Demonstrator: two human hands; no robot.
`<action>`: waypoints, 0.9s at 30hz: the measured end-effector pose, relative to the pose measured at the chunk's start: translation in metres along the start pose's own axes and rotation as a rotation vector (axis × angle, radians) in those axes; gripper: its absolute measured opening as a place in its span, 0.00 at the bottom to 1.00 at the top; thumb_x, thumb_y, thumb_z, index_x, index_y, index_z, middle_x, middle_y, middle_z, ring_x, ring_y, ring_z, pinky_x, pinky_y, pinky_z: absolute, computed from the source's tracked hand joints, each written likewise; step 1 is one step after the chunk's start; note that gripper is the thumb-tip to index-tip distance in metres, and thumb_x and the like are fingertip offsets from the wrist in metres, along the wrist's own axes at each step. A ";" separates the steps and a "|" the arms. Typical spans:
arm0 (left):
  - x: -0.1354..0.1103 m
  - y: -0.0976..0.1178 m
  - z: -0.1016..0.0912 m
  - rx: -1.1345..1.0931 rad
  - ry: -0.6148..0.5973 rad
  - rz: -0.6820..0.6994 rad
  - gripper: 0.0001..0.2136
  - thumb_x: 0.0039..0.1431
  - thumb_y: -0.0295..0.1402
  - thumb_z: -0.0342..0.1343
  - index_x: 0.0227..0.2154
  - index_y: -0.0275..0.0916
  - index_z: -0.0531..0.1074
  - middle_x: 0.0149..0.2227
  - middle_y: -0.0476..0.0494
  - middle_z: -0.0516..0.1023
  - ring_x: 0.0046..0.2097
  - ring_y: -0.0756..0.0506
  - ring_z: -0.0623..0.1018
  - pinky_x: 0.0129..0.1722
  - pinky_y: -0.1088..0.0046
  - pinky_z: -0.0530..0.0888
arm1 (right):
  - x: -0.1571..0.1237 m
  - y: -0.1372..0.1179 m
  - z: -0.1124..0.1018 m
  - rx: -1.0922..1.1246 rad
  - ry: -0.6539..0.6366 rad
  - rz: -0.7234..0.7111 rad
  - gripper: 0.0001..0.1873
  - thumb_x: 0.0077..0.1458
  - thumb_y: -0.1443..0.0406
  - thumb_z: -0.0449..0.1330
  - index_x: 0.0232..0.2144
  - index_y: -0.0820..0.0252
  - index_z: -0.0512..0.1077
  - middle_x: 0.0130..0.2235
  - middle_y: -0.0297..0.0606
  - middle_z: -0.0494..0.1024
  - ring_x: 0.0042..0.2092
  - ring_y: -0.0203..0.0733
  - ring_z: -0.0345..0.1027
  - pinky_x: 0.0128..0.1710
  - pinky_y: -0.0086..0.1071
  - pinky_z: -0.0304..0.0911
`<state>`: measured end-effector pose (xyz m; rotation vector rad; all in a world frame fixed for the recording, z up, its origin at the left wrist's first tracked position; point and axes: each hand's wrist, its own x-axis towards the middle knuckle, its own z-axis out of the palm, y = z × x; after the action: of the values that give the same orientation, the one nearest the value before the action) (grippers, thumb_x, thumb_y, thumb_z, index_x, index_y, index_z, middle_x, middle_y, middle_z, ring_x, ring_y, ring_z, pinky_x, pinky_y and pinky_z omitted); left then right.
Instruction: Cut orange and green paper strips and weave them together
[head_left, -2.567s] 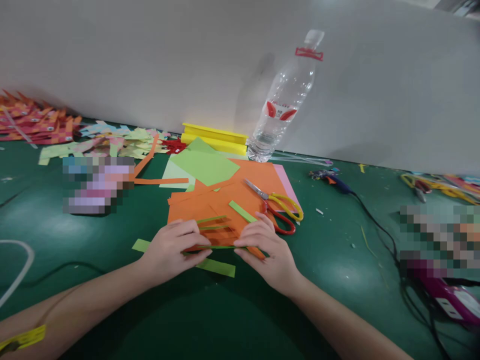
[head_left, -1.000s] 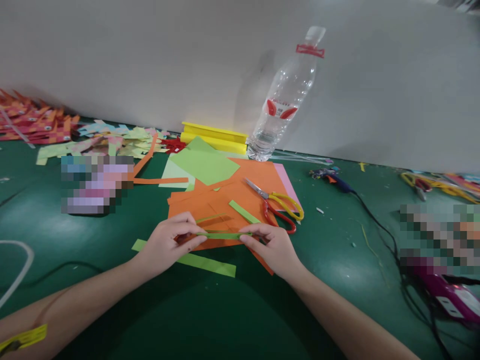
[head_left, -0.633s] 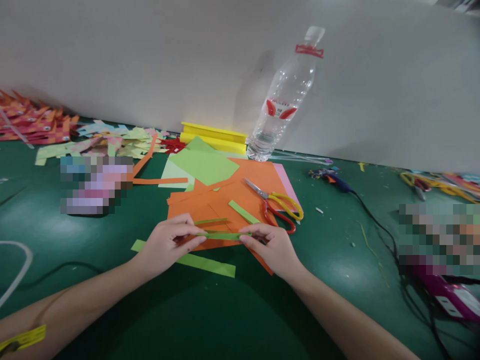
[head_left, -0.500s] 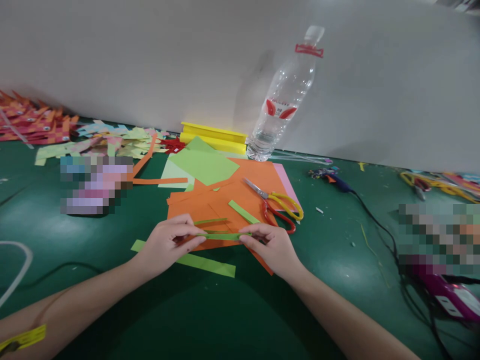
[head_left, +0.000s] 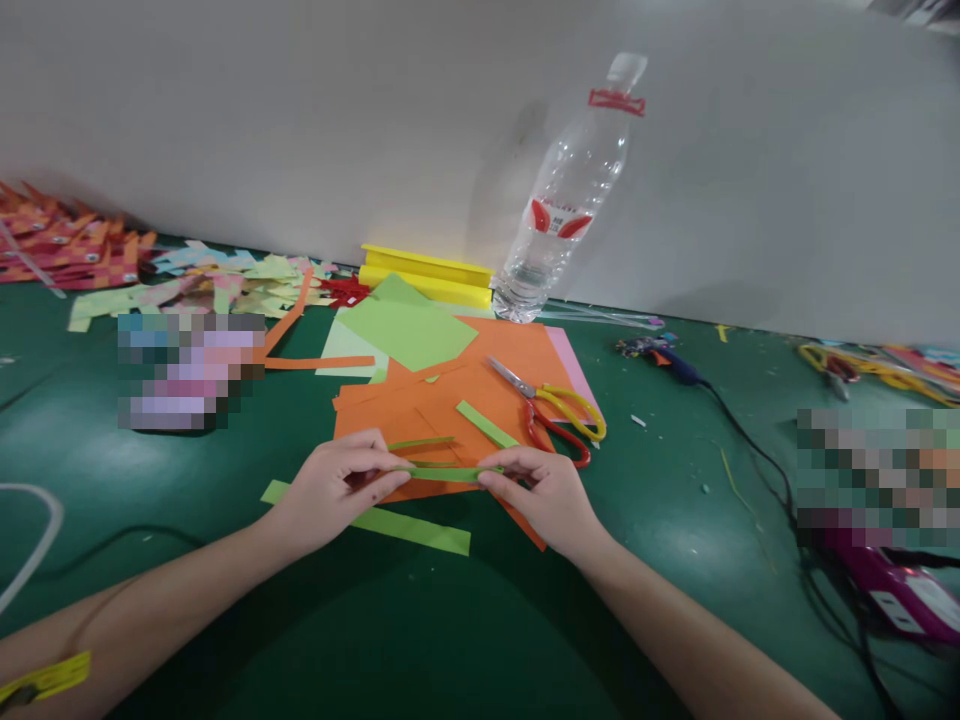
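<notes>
My left hand (head_left: 337, 490) and my right hand (head_left: 540, 495) pinch the two ends of a narrow green paper strip (head_left: 446, 472), held level just above a pile of orange paper (head_left: 420, 400). More thin green strips (head_left: 421, 442) lie on the orange paper behind it. A wider light green strip (head_left: 405, 528) lies on the green table in front of my hands. Another short green strip (head_left: 486, 423) rests on the orange sheet beside the scissors (head_left: 555, 412).
A clear water bottle (head_left: 562, 210) stands against the grey wall, beside a yellow folded stack (head_left: 427, 275). A light green sheet (head_left: 409, 328) lies on the orange pile. Paper scraps (head_left: 210, 280) lie at left. A glue gun (head_left: 664, 358) and its cable (head_left: 765, 470) are at right.
My hands lifted the green strip off the front of the orange pile and moved slightly away from me; over the last second they have stayed nearly still.
</notes>
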<state>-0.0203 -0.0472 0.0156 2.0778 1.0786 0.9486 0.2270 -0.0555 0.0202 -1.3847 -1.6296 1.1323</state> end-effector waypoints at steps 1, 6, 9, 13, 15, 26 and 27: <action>0.000 0.000 0.000 -0.001 -0.002 -0.002 0.07 0.58 0.30 0.55 0.31 0.38 0.78 0.23 0.52 0.67 0.21 0.55 0.66 0.21 0.81 0.62 | 0.000 0.000 0.000 0.000 -0.001 0.000 0.08 0.46 0.60 0.64 0.28 0.57 0.77 0.28 0.36 0.82 0.30 0.41 0.76 0.31 0.32 0.70; 0.000 0.001 -0.001 0.004 -0.007 -0.008 0.07 0.58 0.30 0.54 0.31 0.39 0.78 0.23 0.51 0.67 0.22 0.54 0.66 0.21 0.80 0.63 | 0.000 0.000 -0.001 -0.005 -0.001 0.002 0.08 0.46 0.60 0.64 0.28 0.58 0.77 0.28 0.37 0.82 0.30 0.40 0.76 0.31 0.32 0.70; 0.000 0.002 -0.001 0.010 -0.007 -0.015 0.08 0.58 0.31 0.54 0.30 0.39 0.78 0.23 0.51 0.68 0.22 0.54 0.67 0.21 0.80 0.63 | 0.000 0.002 -0.001 0.003 -0.003 -0.003 0.08 0.46 0.60 0.64 0.28 0.58 0.76 0.28 0.36 0.82 0.30 0.40 0.76 0.31 0.32 0.70; -0.001 0.000 -0.001 0.026 -0.005 -0.029 0.09 0.60 0.34 0.53 0.30 0.39 0.77 0.24 0.50 0.69 0.22 0.53 0.67 0.22 0.79 0.64 | 0.000 0.003 0.000 0.013 0.002 -0.014 0.07 0.46 0.60 0.65 0.28 0.57 0.77 0.28 0.36 0.82 0.30 0.40 0.75 0.31 0.33 0.70; -0.002 -0.002 -0.001 0.040 0.005 -0.038 0.09 0.60 0.34 0.52 0.31 0.39 0.77 0.24 0.50 0.69 0.23 0.52 0.68 0.23 0.78 0.65 | 0.000 0.002 0.000 0.019 0.007 -0.028 0.06 0.47 0.61 0.65 0.29 0.56 0.77 0.30 0.36 0.82 0.31 0.41 0.75 0.32 0.33 0.71; -0.002 -0.003 -0.003 0.061 0.026 -0.070 0.10 0.62 0.35 0.51 0.31 0.38 0.75 0.25 0.51 0.68 0.24 0.52 0.68 0.25 0.77 0.64 | 0.001 0.007 -0.002 -0.072 0.084 -0.030 0.08 0.47 0.60 0.65 0.29 0.57 0.77 0.28 0.37 0.80 0.29 0.40 0.73 0.31 0.34 0.69; -0.002 -0.002 -0.003 0.061 0.024 -0.070 0.10 0.62 0.35 0.51 0.31 0.38 0.75 0.25 0.51 0.68 0.24 0.52 0.68 0.25 0.77 0.64 | 0.001 0.008 -0.002 -0.071 0.089 -0.034 0.08 0.47 0.60 0.65 0.29 0.57 0.77 0.28 0.37 0.80 0.29 0.40 0.73 0.31 0.34 0.69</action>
<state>-0.0242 -0.0475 0.0145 2.0682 1.1987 0.9191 0.2312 -0.0535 0.0136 -1.4270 -1.6369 0.9877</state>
